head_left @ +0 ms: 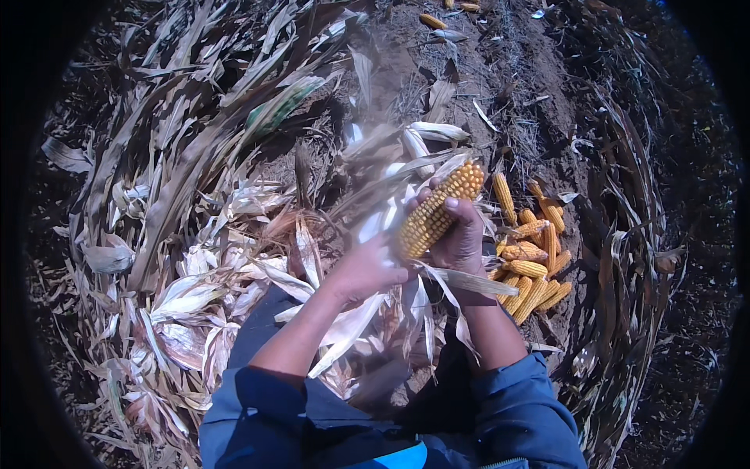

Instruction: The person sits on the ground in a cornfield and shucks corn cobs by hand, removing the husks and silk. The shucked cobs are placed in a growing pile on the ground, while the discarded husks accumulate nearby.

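An ear of corn [441, 211] with bare yellow kernels slants in front of me, its tip up and to the right. My right hand [462, 234] is closed around it, the thumb lying over the kernels. At its lower end my left hand [369, 270], blurred by motion, is closed on pale corn husk [376, 223]; the fingertips are hard to make out. Smeared husk strips rise above that hand. More dry strips [469, 283] hang below the ear, across my right wrist.
Several husked ears [531, 270] lie piled on the soil to the right. Loose husks [187, 301] cover the ground at left, beside long dry stalks [176, 172]. Another row of dry leaves [637, 313] runs along the right. A lone ear [432, 21] lies far ahead.
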Action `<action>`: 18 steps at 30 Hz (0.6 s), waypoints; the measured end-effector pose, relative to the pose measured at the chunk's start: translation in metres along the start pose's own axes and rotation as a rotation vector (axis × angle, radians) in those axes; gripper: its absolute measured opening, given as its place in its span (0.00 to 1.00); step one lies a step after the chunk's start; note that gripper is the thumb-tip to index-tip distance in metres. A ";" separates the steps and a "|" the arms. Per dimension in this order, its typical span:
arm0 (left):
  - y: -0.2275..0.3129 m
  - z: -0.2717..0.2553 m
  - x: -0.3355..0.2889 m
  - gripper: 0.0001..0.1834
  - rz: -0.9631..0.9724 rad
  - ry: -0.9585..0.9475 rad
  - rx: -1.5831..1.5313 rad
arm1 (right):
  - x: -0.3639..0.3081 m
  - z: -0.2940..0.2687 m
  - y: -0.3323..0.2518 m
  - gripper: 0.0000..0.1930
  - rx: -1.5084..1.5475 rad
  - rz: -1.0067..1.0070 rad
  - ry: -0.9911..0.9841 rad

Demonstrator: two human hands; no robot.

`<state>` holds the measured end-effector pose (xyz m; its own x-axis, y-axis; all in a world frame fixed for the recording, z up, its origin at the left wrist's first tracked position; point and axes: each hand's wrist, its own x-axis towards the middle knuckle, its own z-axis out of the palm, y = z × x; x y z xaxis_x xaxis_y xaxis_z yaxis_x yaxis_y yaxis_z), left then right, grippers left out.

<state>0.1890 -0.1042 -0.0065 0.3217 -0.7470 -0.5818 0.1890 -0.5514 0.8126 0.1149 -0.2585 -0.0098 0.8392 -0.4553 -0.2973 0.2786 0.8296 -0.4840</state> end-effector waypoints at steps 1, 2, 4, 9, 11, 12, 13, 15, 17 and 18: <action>0.009 0.006 -0.007 0.37 0.028 -0.011 0.046 | 0.000 0.001 0.000 0.23 -0.010 -0.005 -0.023; -0.018 0.017 0.005 0.34 0.043 0.016 -0.034 | 0.000 0.002 0.001 0.23 -0.020 -0.010 -0.046; -0.005 0.023 0.001 0.32 0.026 0.073 -0.072 | -0.001 0.001 -0.001 0.24 -0.053 -0.019 -0.044; -0.025 0.029 0.011 0.24 0.104 0.228 -0.042 | -0.002 0.010 0.009 0.21 -0.307 -0.139 0.058; -0.025 0.023 0.009 0.22 0.040 0.266 0.005 | 0.000 0.009 0.026 0.19 -0.499 -0.287 0.121; -0.024 0.021 0.009 0.21 0.021 0.274 0.018 | 0.000 0.014 0.029 0.17 -0.504 -0.285 0.159; -0.023 0.020 0.007 0.20 -0.002 0.274 0.033 | 0.000 0.012 0.028 0.16 -0.525 -0.239 0.171; -0.021 0.023 0.006 0.20 0.013 0.260 0.060 | -0.002 0.010 0.026 0.15 -0.531 -0.175 0.198; -0.010 0.023 0.000 0.21 -0.014 0.244 0.165 | -0.001 0.005 0.026 0.14 -0.510 -0.160 0.204; -0.009 0.023 -0.001 0.21 -0.035 0.237 0.202 | -0.002 0.006 0.024 0.13 -0.501 -0.150 0.207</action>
<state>0.1655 -0.1070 -0.0141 0.5303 -0.6320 -0.5651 0.0227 -0.6557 0.7547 0.1230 -0.2355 -0.0162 0.6844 -0.6522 -0.3259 0.0896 0.5188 -0.8502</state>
